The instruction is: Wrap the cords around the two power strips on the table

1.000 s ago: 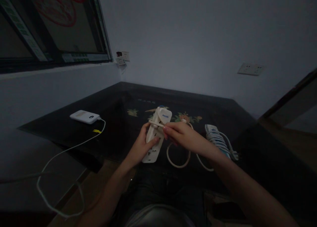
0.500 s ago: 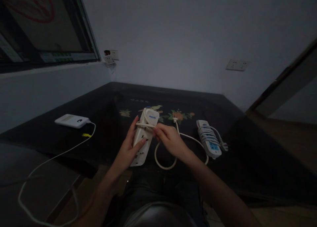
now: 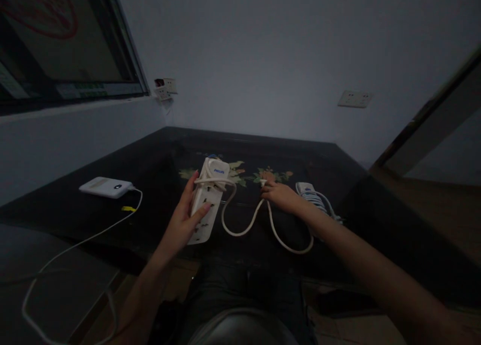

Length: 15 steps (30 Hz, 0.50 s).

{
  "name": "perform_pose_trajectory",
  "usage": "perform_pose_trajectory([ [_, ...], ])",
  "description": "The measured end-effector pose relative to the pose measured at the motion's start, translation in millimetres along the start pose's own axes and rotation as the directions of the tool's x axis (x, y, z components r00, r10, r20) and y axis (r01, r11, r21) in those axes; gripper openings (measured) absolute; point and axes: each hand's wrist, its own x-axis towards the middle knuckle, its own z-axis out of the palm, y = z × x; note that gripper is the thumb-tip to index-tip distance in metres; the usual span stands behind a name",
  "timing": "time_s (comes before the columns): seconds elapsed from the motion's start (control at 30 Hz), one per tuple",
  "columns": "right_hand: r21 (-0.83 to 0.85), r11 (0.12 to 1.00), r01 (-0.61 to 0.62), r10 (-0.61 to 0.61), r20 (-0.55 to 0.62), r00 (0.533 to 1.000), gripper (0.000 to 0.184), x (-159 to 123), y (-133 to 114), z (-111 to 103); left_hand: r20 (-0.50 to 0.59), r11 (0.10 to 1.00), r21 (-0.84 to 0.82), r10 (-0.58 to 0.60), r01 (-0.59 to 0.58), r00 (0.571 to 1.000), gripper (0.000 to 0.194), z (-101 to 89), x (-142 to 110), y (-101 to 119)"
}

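Observation:
My left hand [image 3: 185,215] is closed around the side of a white power strip [image 3: 208,212], thumb on its socket face and fingers at the left edge. The strip is tilted, with its lettered end pointing away from me. Its cream power cord [image 3: 240,233] wraps across the strip near that end, then runs right in a loose curve over the table. My right hand [image 3: 278,195] is closed at the cord's plug end [image 3: 263,183], well to the right of the strip. The fingers partly cover the plug.
A second power strip [image 3: 313,198], wound in its own cord, lies at the right, partly behind my right forearm. On the left, a white power bank [image 3: 106,187] has a white cable [image 3: 84,240] hanging over the edge of the dark table [image 3: 240,147]. Wall sockets [image 3: 355,99] are behind.
My right hand has left the cord beside the strip and moved right to the plug end. The cord between now hangs in a wider curve. My left hand keeps its hold; the view has shifted.

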Motion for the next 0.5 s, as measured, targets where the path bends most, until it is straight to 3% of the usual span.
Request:
perform_pose_trajectory([
  [0.1, -0.116, 0.993, 0.009, -0.009, 0.006, 1.0, 0.017, 5, 3, -21, -0.034, 1.0, -0.018, 0.003, -0.003, 0.999, 0.087, -9.0, 8, 5],
  [0.2, -0.166, 0.986, 0.01, -0.021, -0.069, 0.997, 0.016, 4, 10, -60, -0.091, 0.998, -0.057, 0.008, -0.013, 0.996, 0.091, -21.5, 20, 5],
  [0.37, -0.205, 0.972, -0.11, 0.051, -0.273, 0.961, 0.015, -38, 33, -138, -0.203, 0.989, -0.139, 0.009, -0.038, 0.979, 0.093, -42.9, 43, -2],
  [0.5, -0.124, 0.957, -0.263, 0.21, -0.333, 0.919, 0.065, -111, 50, -171, -0.301, 0.976, -0.203, 0.013, -0.077, 0.954, 0.093, -59.9, 62, -9],
])
